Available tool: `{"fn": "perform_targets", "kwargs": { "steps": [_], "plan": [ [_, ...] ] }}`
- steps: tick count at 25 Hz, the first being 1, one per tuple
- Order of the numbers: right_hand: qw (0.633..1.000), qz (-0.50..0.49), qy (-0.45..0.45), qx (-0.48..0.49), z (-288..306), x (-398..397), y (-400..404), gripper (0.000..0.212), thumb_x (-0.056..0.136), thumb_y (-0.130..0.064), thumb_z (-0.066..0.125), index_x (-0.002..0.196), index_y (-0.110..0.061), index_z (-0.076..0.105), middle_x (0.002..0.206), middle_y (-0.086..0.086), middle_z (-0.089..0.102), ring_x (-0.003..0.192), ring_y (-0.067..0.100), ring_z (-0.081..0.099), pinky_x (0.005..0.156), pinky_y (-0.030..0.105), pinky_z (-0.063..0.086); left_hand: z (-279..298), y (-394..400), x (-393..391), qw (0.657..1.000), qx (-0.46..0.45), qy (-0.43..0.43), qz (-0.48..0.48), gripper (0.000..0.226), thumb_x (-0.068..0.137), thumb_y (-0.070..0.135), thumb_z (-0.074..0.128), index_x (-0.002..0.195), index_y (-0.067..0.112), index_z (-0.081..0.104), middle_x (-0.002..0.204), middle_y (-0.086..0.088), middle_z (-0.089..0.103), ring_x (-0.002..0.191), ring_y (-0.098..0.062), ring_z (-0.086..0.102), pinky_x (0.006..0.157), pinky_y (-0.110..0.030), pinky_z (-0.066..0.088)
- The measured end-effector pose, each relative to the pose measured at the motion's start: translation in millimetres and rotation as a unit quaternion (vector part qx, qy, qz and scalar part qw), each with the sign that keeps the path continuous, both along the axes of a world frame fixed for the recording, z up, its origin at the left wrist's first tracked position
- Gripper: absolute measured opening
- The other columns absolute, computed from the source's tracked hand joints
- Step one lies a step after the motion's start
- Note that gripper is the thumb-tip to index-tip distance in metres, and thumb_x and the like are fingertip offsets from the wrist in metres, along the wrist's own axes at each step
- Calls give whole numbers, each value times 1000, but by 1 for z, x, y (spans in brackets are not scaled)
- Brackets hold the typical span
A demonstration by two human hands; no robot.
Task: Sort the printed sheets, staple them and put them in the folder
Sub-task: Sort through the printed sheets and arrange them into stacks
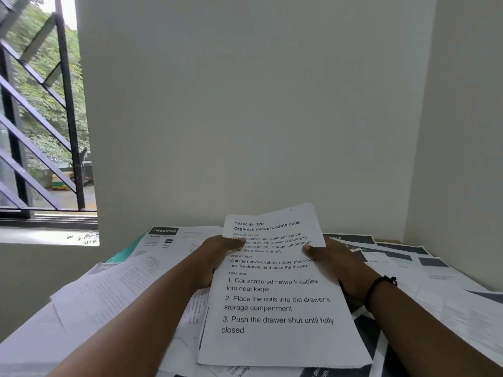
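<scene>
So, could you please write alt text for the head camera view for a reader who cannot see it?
Both hands, left hand and right hand, hold a printed sheet headed "TASK ID: 120, Organize network cable coils" by its side edges, thumbs on its face. Below it, loose printed sheets overlap across a table set in a white corner, with a barred window at the left.

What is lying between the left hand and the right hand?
In the head view, the printed sheets titled "Organize network cable coils" span the gap; the left hand and right hand each grip one side edge.
</scene>
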State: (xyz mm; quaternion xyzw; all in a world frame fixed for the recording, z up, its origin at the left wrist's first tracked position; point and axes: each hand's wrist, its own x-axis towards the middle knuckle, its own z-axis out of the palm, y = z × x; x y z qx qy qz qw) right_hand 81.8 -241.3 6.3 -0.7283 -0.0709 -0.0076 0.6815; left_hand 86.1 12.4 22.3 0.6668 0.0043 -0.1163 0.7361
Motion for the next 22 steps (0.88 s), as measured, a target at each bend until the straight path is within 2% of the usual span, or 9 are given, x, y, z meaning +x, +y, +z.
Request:
{"fn": "perform_targets", "kwargs": {
  "steps": [3,6,9,12,14,16,18,20,22],
  "plan": [
    [999,43,10,22,10,-9,-6,28,94,-25,58,114,-5,64,108,16,71,93,34,69,81,44,56,4,9,1,1000,-10,-18,-12,30,93,0,56,122,6,57,112,-21,69,100,-40,68,89,-58,52],
    [986,-99,-2,-136,20,-13,-26,34,93,-41,57,99,-8,63,94,11,69,71,25,61,60,29,50,16,32,6,994,-29,-56,84,33,92,-4,53,123,5,56,112,-19,69,95,-38,70,82,-53,56],
    [875,-223,-22,-430,11,-1,-55,31,89,-44,61,87,-13,59,89,5,65,82,21,60,66,29,40,19,68,14,958,-152,-62,236,33,91,-5,53,123,2,55,113,-17,66,91,-35,67,73,-47,55],
    [821,-181,59,-539,2,5,-61,51,75,-73,57,83,-23,49,89,-2,58,86,18,56,70,30,40,11,94,15,918,-193,-48,343,40,91,-4,53,129,6,52,122,-15,62,98,-35,64,85,-48,53],
    [817,-156,68,-551,3,4,-54,70,53,-93,49,80,-28,45,83,-6,52,78,14,51,66,29,38,5,103,17,906,-187,-35,378,41,91,-3,52,130,8,51,121,-13,62,98,-33,63,84,-46,53],
    [807,-135,77,-570,1,5,-49,89,51,-94,50,110,-28,56,112,-2,61,101,14,57,82,31,45,0,110,20,893,-200,-13,402,42,88,-4,54,129,10,51,121,-13,63,98,-34,65,80,-46,55],
    [789,-126,90,-595,1,6,-45,104,59,-86,59,136,-18,46,139,3,52,124,21,51,97,33,43,-2,114,22,881,-213,-2,423,43,87,-4,55,127,10,52,120,-12,63,95,-32,66,76,-44,56],
    [798,-125,88,-583,2,6,-43,91,59,-78,68,123,-14,55,130,5,57,115,22,55,84,29,44,-4,114,23,877,-194,2,439,38,88,-3,56,125,7,52,120,-7,62,86,-25,65,76,-38,54],
    [822,-120,75,-552,6,1,-42,55,64,-64,76,90,-19,56,109,3,58,97,20,54,68,26,40,-5,113,25,876,-189,-1,444,36,88,-3,56,123,7,54,120,-8,63,87,-25,65,80,-39,55]
  ]
}}
